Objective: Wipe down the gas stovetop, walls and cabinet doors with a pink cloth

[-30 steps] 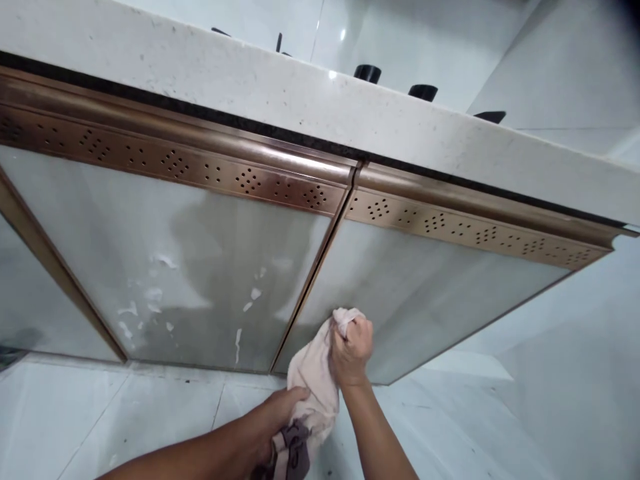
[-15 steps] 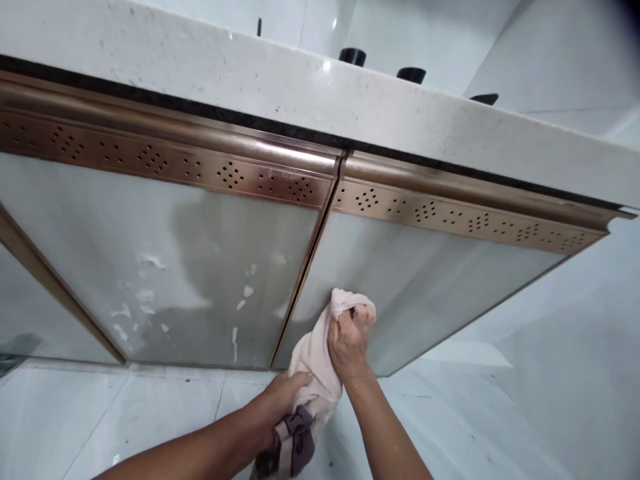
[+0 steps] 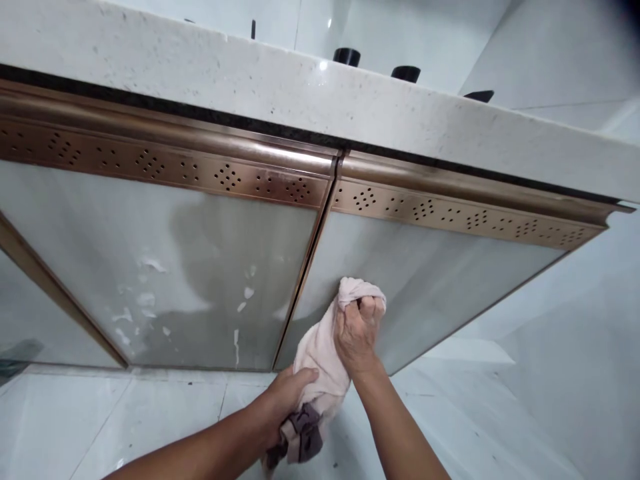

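A pale pink towel (image 3: pixel 324 347) with a dark patterned end hangs between my two hands. My right hand (image 3: pixel 359 330) is closed on its bunched upper part, pressed up against the right cabinet door (image 3: pixel 450 273). Lower down, my left hand (image 3: pixel 290 397) grips the towel near the dark end, thumb on top. The left cabinet door (image 3: pixel 210 267) carries white foamy patches and drips across its lower half. Both doors have pale panels and copper-coloured metal trim.
Above the doors runs a white speckled countertop (image 3: pixel 280 80) with a protruding edge. Black knobs (image 3: pixel 347 57) show behind it. Pale floor tiles (image 3: pixel 170 413) lie below, and a dark greenish object (image 3: pixel 13 363) sits at the far left.
My right hand has slid the towel slightly to the right and up along the right door. My left hand has shifted a little to the right with it.
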### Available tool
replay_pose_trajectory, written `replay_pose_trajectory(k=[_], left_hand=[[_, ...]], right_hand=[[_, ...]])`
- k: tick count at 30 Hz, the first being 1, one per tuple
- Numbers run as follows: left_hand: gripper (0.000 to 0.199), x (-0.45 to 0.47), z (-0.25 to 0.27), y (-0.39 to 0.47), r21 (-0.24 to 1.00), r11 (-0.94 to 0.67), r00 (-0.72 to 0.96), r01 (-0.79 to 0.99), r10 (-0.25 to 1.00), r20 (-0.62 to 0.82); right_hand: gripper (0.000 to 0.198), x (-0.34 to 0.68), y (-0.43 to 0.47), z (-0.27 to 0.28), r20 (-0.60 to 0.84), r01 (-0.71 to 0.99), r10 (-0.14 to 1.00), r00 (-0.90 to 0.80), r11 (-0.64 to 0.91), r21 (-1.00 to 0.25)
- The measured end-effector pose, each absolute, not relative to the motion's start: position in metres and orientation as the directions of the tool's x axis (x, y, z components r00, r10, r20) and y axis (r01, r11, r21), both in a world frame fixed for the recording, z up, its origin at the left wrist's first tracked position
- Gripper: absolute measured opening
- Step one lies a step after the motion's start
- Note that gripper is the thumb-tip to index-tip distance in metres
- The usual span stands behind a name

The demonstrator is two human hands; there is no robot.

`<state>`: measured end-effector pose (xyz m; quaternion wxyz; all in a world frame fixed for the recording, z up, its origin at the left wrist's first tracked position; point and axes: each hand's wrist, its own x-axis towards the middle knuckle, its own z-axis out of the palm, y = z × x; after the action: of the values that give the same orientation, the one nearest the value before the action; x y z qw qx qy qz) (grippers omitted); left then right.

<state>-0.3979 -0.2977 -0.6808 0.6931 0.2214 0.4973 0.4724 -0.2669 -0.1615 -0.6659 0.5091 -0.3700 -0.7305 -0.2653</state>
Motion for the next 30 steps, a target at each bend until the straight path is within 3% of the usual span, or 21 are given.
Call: replay_pose_trajectory(k=[5, 12, 16, 23, 27, 30], left_hand=[[0.039, -0.401, -0.678, -0.296, 0.782, 0.431, 0.056, -0.450, 0.888, -0.457], [0.030, -0.403, -0.673, -0.297, 0.753, 0.489, 0.057, -0.441, 0.852, -0.521], [0.031, -0.404, -0.666, -0.294, 0.784, 0.441, 0.055, -0.437, 0.883, -0.466], [0.032, -0.405, -0.674, -0.294, 0.748, 0.514, 0.076, -0.419, 0.841, -0.535], [0.036, -0.404, -0.669, -0.288, 0.774, 0.440, 0.067, -0.455, 0.884, -0.463], [0.039, -0.405, -0.669, -0.285, 0.789, 0.419, 0.058, -0.449, 0.895, -0.442]], right_hand=[[0.024, -0.271, -0.159, -0.678, 0.959, 0.815, 0.215, -0.184, 0.579, 0.027], [0.025, -0.276, -0.164, -0.676, 0.934, 0.843, 0.307, -0.183, 0.538, -0.012], [0.026, -0.276, -0.161, -0.666, 0.947, 0.836, 0.277, -0.165, 0.548, -0.015], [0.028, -0.274, -0.164, -0.685, 0.944, 0.815, 0.268, -0.192, 0.579, 0.001], [0.030, -0.273, -0.163, -0.670, 0.924, 0.818, 0.339, -0.174, 0.573, -0.056], [0.030, -0.271, -0.162, -0.671, 0.934, 0.810, 0.313, -0.172, 0.585, -0.047]])
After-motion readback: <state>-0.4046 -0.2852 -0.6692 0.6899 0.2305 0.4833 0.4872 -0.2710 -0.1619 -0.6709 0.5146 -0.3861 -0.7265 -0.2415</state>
